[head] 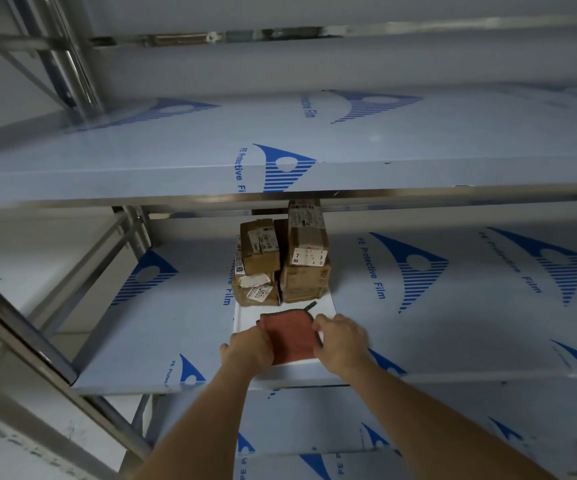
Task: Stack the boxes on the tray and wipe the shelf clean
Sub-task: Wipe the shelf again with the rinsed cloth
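A white tray (327, 306) lies on the middle shelf (453, 306), which is covered in blue-printed protective film. Several brown cardboard boxes (282, 258) with white labels are stacked in two piles at the tray's far end. A folded reddish-orange cloth (289, 336) lies on the tray's near end. My left hand (249, 346) grips the cloth's left edge. My right hand (344, 341) holds its right edge, fingers curled over it.
An upper shelf (211, 168) juts out just above the boxes. A lower shelf (314, 420) shows beneath my forearms. Steel uprights and braces (20, 327) stand on the left. A white wall lies behind the rack.
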